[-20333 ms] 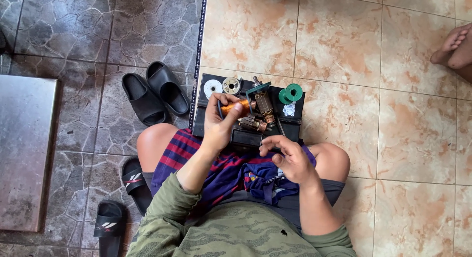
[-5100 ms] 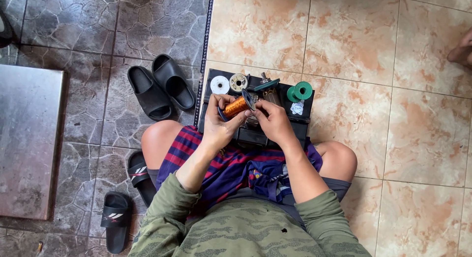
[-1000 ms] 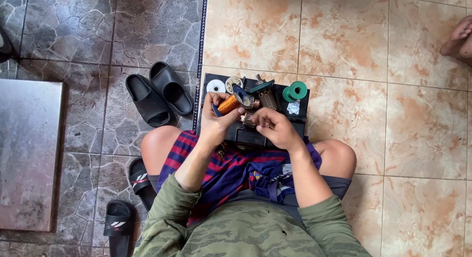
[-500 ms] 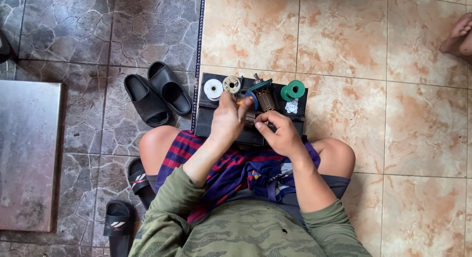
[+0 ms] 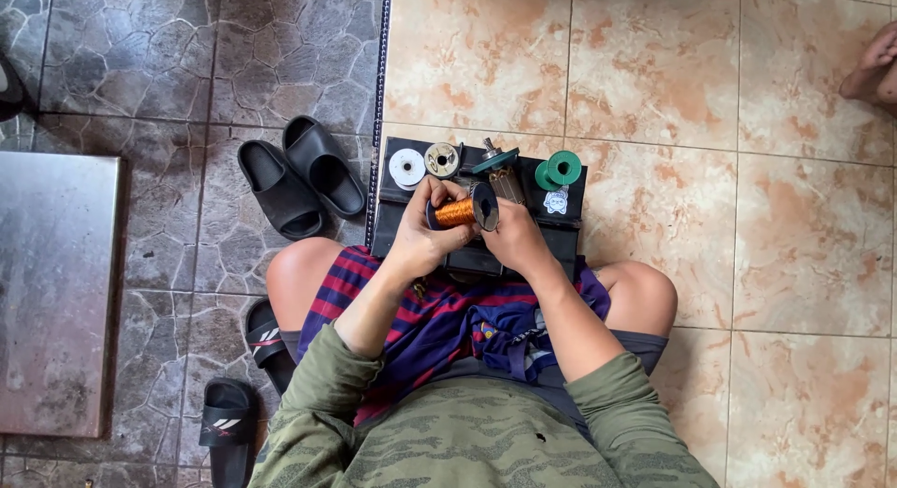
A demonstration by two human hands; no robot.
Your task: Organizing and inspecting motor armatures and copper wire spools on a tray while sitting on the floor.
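Tiled floor carries a black case. Above it, left hand and right hand jointly clamp copper-wire spool; a loose grip risks unwinding.

Colours and patterns, head view.
Copper-orange spool at centre; white reel and green reel on black box; black sandals upper left; beige marbled tiles right; grey stone-pattern floor left; camouflage-green sleeves; red-blue striped cloth.

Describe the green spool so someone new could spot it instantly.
Start at the black tool case on the tan tiles in front of the seated person's knees. Along its far edge, the green spool sits at the right end. The white spool and the orange-wound spool differ in colour.
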